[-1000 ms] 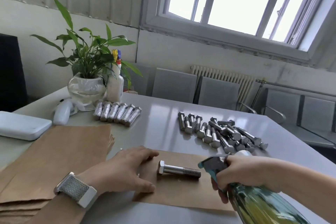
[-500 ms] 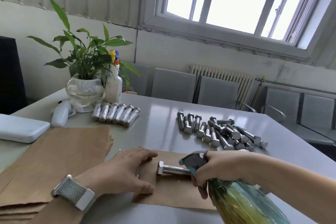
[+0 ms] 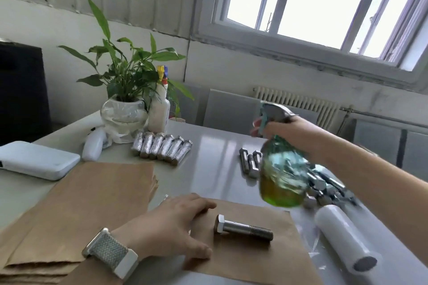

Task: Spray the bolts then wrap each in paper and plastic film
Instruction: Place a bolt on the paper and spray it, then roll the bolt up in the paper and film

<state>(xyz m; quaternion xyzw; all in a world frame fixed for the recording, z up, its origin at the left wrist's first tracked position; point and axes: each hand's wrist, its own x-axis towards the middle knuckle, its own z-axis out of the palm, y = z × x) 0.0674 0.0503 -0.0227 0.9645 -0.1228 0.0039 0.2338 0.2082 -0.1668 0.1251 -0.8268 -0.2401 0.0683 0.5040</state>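
Pretty busy counter [image 3: 208, 164] from where I'm watching: a potted plant [image 3: 125, 90] in a glass bowl at the back left, a white bottle [image 3: 159, 109] with a yellow and blue cap right beside it, and a row of six already wrapped bolts [image 3: 162, 149] in shiny film just in front. A white flat box [image 3: 37, 163] sits at the far left, with a stack of brown paper [image 3: 76, 210] next to it. On the right there's a heap of loose bolts [image 3: 322, 183], partly hidden behind the spray bottle [image 3: 281, 176] and the forearm, and a roll of plastic film [image 3: 345, 236] lying on its side near the front edge. The left hand [image 3: 169, 224], with a watch on the wrist, lies flat, palm down, fingers spread and loose, pressing the left edge of a single paper sheet [image 3: 245, 257]. The right hand [image 3: 287, 129] is raised well above the counter, fingers clenched around the trigger head of the spray bottle, which hangs tilted and blurry with greenish liquid inside. One bare bolt [image 3: 243, 230] lies on its side in the middle of that sheet, head towards the left hand, just beside its fingers but not touching them, and well below the bottle.
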